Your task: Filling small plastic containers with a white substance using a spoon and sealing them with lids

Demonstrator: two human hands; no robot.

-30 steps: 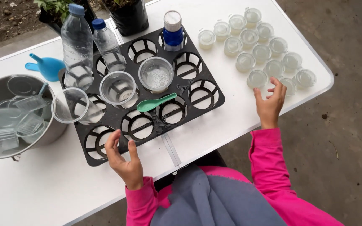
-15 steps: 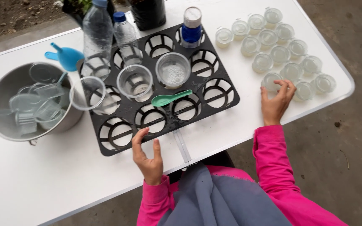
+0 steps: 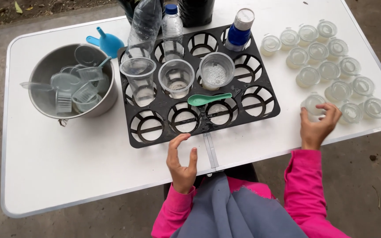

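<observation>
I start with the white tabletop (image 3: 67, 176), which carries everything. On it sits a black tray (image 3: 267, 94) with round wells, and left of that a metal bowl (image 3: 45, 70) full of loose clear plastic pieces. At the far edge of the tray stand 2 clear bottles (image 3: 145, 22), with a blue bottle (image 3: 240, 30) beside them. A blue funnel (image 3: 109, 43) lies between the bowl and the tray. 3 clear cups (image 3: 176, 76) stand in a row in the tray, and a green spoon (image 3: 208, 98) lies across the wells just in front of them.

To the right of the tray a cluster of small lidded cups (image 3: 329, 70) stands on the tabletop. The one that matters is the nearest lidded cup (image 3: 312, 102), close to the near edge. My right hand (image 3: 316, 128) has its grip curled around it, with the thumb on the left side and the fingers over the right. The cup sits on the tabletop, not lifted.

My left hand (image 3: 181, 161) is at the near rim of the tray. Its grip is wide and curved and holds nothing.

I judge the step in hand to be taking hold of this 1 cup. Lifting it cleanly calls for a light, level pinch, since the neighbouring cup stands just beside the fingertips.
</observation>
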